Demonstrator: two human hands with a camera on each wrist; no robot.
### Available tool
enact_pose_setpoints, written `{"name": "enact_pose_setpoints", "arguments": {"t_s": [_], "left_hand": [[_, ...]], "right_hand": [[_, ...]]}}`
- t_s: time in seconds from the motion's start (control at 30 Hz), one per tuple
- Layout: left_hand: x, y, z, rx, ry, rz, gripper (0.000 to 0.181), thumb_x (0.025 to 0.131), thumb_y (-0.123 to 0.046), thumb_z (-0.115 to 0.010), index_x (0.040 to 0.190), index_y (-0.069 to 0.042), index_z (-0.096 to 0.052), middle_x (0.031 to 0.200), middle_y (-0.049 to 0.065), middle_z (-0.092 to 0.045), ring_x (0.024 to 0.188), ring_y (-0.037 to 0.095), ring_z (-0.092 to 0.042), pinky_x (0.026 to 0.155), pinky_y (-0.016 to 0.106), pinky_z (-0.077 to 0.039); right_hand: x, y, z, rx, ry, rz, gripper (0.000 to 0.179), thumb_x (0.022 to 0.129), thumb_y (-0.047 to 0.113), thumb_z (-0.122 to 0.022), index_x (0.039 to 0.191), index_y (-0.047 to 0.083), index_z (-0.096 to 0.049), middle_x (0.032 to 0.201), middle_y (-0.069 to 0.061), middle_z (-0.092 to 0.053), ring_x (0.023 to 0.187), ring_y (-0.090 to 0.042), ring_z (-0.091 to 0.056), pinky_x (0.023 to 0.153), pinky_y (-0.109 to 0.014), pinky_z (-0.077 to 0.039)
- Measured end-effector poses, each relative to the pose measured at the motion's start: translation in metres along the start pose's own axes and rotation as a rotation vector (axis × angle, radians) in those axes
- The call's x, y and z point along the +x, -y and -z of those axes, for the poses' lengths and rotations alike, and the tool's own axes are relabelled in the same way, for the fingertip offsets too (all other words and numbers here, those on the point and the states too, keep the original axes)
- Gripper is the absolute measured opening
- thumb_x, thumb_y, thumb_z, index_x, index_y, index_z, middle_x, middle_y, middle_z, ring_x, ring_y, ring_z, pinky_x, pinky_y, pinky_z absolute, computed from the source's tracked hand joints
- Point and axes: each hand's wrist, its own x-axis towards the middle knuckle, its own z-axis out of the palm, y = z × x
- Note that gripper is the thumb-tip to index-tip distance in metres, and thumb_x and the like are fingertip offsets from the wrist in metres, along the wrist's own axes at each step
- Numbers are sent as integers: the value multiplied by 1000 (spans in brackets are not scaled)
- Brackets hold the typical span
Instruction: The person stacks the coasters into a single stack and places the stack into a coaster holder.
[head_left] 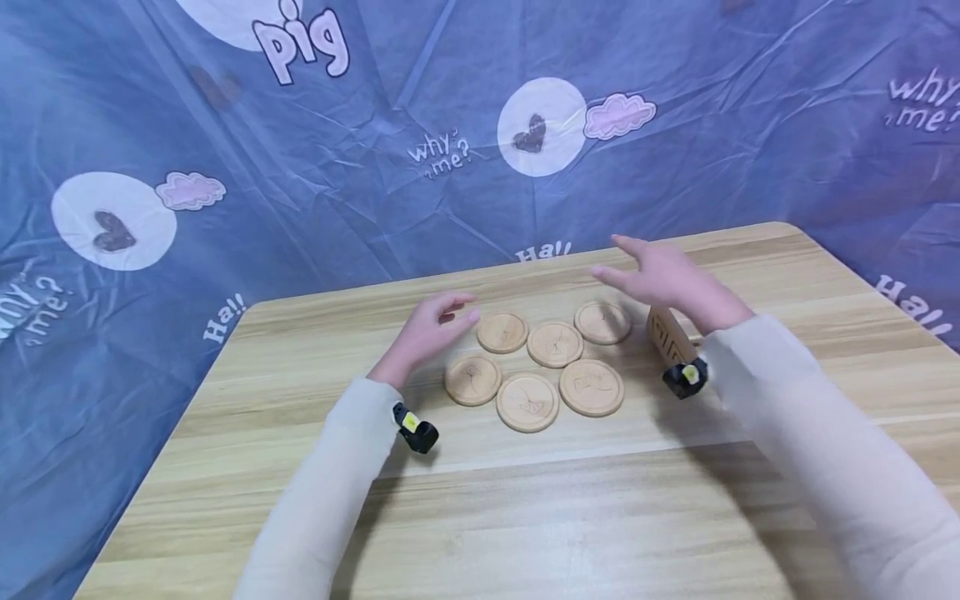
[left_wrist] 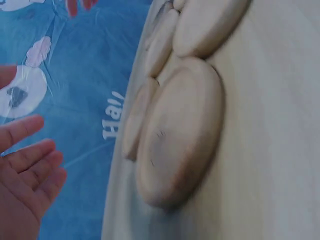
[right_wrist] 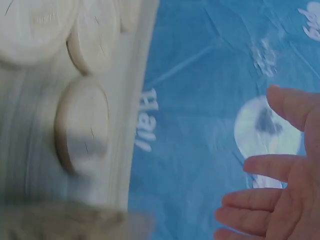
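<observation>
Left hand [head_left: 429,331], six engraved round wooden coasters [head_left: 555,344], right hand [head_left: 670,279], one patterned wooden holder [head_left: 670,337]
The left hand's fingers are relaxed, slightly bent, near the coasters, which lie flat on one wood-grain table [head_left: 540,508] in two rows of three; the right hand's fingers stretch out, spread, above the table; the holder stands just below that hand

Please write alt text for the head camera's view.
A person's left hand and right hand, both empty, hover beside six engraved wooden discs on a wooden table. A patterned wooden piece stands near the right hand; blue fabric hangs behind.
</observation>
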Motion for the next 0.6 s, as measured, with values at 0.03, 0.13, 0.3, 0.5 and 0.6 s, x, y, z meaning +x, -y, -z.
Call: {"name": "enact_pose_setpoints", "arguments": {"t_s": [0.03, 0.13, 0.3, 0.5, 0.6], "left_hand": [[-2, 2, 2, -26, 14, -12, 43, 90, -27, -59, 127, -5, -54, 132, 11, -53, 123, 28, -46, 105, 35, -37], [-10, 9, 4, -67, 55, -29, 41, 90, -20, -59, 125, 0, -54, 130, 15, -53, 121, 33, -48, 102, 37, -40], [-22, 17, 3, -99, 134, -42, 43, 88, -15, -61, 128, 1, -52, 135, 15, -49, 121, 35, -48, 102, 41, -40], [-32, 31, 1, -74, 170, -101, 50, 83, -16, -69, 128, -2, -52, 139, 14, -44, 131, 29, -37, 108, 45, -31], [-36, 35, 1, -40, 198, -108, 56, 80, -16, -72, 130, -4, -51, 140, 14, -43, 132, 29, -35, 109, 47, -28]], "right_hand": [[-3, -4, 4, -10, 2, -4, 92, 84, 70, -36, 150, 13, -8, 147, -32, -16, 128, -54, -24, 101, -67, -21], [-11, -16, 13, -26, 2, -10, 89, 85, 69, -36, 150, 14, -11, 143, -35, -23, 123, -56, -29, 97, -69, -24], [-26, -35, 21, -16, -22, 22, 81, 89, 60, -43, 148, 9, -20, 143, -33, -25, 126, -54, -25, 99, -68, -21], [-32, -55, 17, -48, -38, 35, 78, 90, 56, -44, 146, 5, -25, 140, -35, -28, 124, -55, -28, 99, -67, -22], [-35, -65, 13, -52, -35, 38, 76, 90, 56, -44, 145, 6, -28, 138, -36, -30, 121, -56, -30, 98, -68, -24]]}}
